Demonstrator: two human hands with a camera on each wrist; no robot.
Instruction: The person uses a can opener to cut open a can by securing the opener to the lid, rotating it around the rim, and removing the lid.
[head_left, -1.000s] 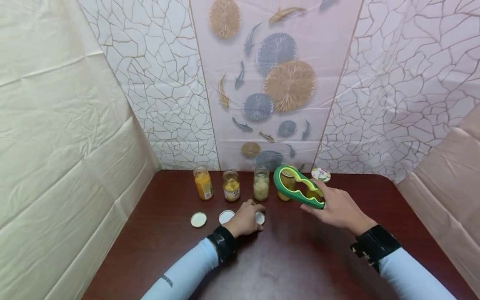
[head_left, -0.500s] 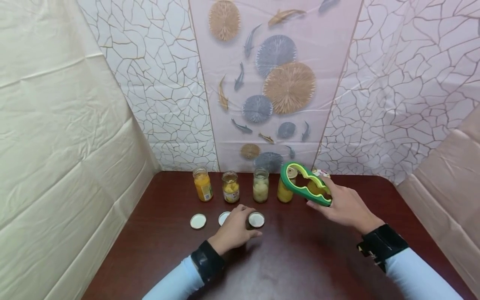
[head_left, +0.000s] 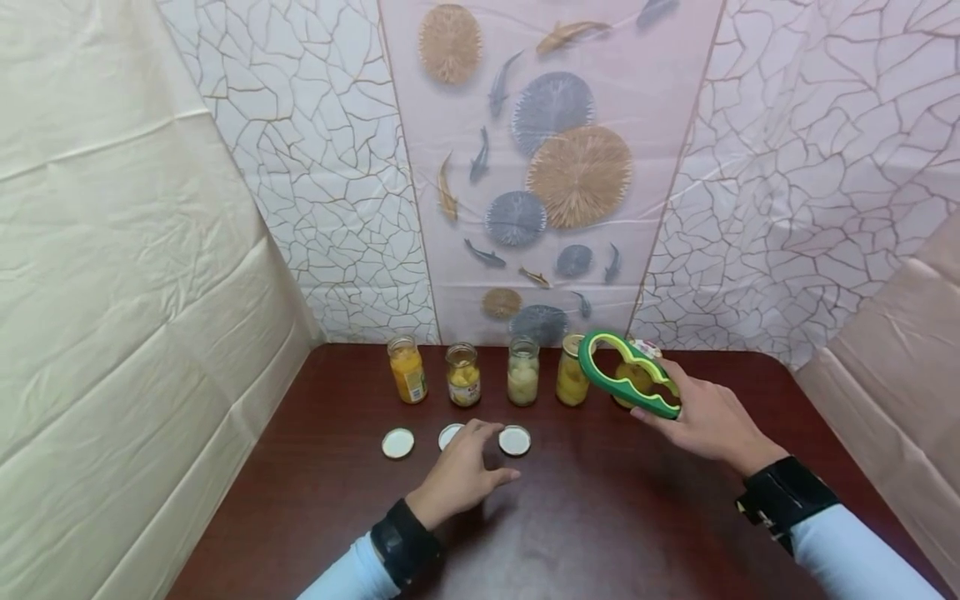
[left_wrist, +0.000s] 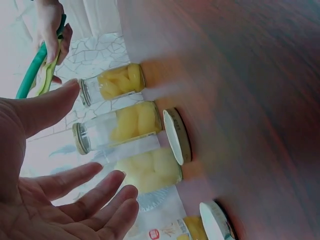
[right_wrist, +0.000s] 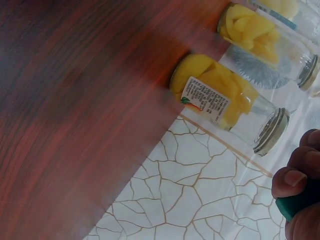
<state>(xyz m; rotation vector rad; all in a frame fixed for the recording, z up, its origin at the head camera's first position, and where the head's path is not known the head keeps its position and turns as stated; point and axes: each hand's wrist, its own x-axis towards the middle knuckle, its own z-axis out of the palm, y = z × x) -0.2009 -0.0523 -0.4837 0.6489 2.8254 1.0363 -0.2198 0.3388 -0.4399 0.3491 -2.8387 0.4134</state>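
Note:
My right hand (head_left: 708, 417) grips one end of a green jar opener (head_left: 626, 375) with wavy light-green inner edges, held above the table in front of the rightmost jars. In the left wrist view, the left hand (left_wrist: 65, 190) has its thumb and fingers spread, holding nothing. Just beyond its fingertips a lid (head_left: 514, 440) lies with its white inside up. A second lid (head_left: 450, 435) is partly hidden behind that hand, and a third lid (head_left: 397, 443) lies farther left. Behind them stand an uncapped jar of pale fruit (head_left: 522, 375) and a capped jar of yellow fruit (head_left: 572, 375).
Left of these stand an open jar of orange fruit (head_left: 407, 371) and an open jar with yellow pieces (head_left: 463, 379). Another capped jar (right_wrist: 215, 95) is largely behind the opener in the head view. The dark red table (head_left: 585, 517) ends at a patterned backdrop (head_left: 360, 250).
My left hand set the lid down on the table, let go and drew back to the left. The right hand moved slightly right with the jar opener.

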